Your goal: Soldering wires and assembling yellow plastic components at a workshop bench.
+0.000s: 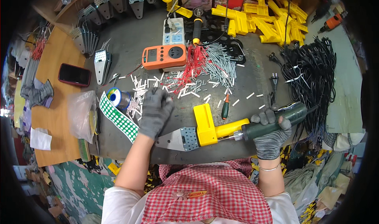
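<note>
Right hand (271, 135) clamped on rigid green screwdriver (272, 121) at handle; left hand (156, 109) spread over light, loose white sleeves (138, 93) left of screwdriver.

left hand (156, 110) fingertips hiding small white pieces (139, 93), green driver's (272, 121) bit tip hidden in yellow housing (211, 126)

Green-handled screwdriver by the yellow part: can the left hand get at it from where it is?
Probably yes. The screwdriver lies bare on the table, and the left hand rests on the small white pieces nearby; only the yellow part sits between them, low.
</note>
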`<control>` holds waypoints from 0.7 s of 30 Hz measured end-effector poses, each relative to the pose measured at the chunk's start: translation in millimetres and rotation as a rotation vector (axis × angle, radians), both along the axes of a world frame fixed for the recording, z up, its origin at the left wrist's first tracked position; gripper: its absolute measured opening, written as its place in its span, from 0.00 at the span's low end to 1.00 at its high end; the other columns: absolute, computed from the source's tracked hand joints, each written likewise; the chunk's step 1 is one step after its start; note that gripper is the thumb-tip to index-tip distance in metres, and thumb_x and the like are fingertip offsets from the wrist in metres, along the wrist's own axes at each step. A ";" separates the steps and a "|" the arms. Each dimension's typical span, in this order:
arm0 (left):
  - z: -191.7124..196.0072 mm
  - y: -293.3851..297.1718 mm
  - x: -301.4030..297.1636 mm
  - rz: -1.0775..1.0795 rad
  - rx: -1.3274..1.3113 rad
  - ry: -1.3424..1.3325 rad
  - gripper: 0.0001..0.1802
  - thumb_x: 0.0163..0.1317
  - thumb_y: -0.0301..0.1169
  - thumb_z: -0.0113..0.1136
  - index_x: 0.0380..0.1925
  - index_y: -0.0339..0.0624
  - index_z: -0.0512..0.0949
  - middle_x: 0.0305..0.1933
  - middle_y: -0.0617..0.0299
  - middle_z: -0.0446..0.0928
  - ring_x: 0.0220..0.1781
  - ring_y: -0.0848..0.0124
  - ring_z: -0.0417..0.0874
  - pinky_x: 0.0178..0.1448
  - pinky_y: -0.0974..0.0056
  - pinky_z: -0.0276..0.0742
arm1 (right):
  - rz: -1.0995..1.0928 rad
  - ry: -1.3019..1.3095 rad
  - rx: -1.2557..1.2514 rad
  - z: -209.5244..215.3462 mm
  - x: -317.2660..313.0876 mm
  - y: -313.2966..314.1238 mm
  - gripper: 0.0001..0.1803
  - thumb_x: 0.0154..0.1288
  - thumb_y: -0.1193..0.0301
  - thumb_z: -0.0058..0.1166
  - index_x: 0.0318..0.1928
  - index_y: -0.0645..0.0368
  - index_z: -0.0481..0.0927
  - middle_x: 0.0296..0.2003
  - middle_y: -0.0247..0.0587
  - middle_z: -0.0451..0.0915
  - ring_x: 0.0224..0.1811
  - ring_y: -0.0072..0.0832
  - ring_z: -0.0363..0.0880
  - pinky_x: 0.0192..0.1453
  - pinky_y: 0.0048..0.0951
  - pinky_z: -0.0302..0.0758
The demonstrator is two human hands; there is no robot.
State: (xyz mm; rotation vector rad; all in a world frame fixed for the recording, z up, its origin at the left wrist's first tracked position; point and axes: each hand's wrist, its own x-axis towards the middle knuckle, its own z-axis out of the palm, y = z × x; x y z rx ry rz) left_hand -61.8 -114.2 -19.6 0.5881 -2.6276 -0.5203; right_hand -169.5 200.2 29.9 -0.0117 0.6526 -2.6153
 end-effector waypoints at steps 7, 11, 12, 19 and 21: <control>9.3 73.1 87.4 -0.164 0.619 0.127 0.13 0.49 0.19 0.68 0.33 0.44 0.77 0.35 0.59 0.81 0.35 0.65 0.81 0.41 0.63 0.78 | -0.027 -0.029 0.006 -4.2 1.4 5.4 0.17 0.56 0.68 0.60 0.46 0.57 0.75 0.27 0.29 0.72 0.31 0.27 0.72 0.49 0.38 0.71; 9.3 88.3 77.3 -0.330 0.423 0.234 0.14 0.47 0.18 0.69 0.33 0.45 0.78 0.36 0.58 0.81 0.35 0.63 0.83 0.40 0.63 0.79 | -0.051 -0.030 0.015 -2.3 2.2 3.3 0.17 0.56 0.68 0.61 0.46 0.56 0.74 0.27 0.29 0.70 0.31 0.26 0.70 0.49 0.37 0.70; 6.2 88.9 75.9 -0.382 0.412 0.239 0.15 0.47 0.17 0.68 0.35 0.44 0.77 0.35 0.58 0.80 0.35 0.61 0.81 0.40 0.61 0.78 | -0.052 -0.026 0.014 -2.4 2.2 2.9 0.17 0.56 0.68 0.61 0.46 0.56 0.74 0.27 0.29 0.70 0.31 0.26 0.70 0.49 0.37 0.70; 1.6 90.3 76.0 -0.404 0.436 0.219 0.15 0.46 0.18 0.68 0.33 0.43 0.78 0.35 0.58 0.80 0.36 0.60 0.81 0.41 0.59 0.77 | -0.001 -0.001 -0.032 -5.2 0.6 5.3 0.17 0.56 0.69 0.61 0.46 0.56 0.75 0.28 0.29 0.70 0.32 0.26 0.70 0.50 0.38 0.70; 4.4 90.8 76.0 -0.389 0.455 0.200 0.14 0.46 0.18 0.68 0.33 0.44 0.78 0.36 0.58 0.80 0.37 0.60 0.81 0.41 0.60 0.77 | -0.002 -0.003 -0.032 -5.8 1.1 5.6 0.17 0.57 0.69 0.61 0.46 0.56 0.75 0.28 0.29 0.70 0.32 0.26 0.71 0.50 0.38 0.70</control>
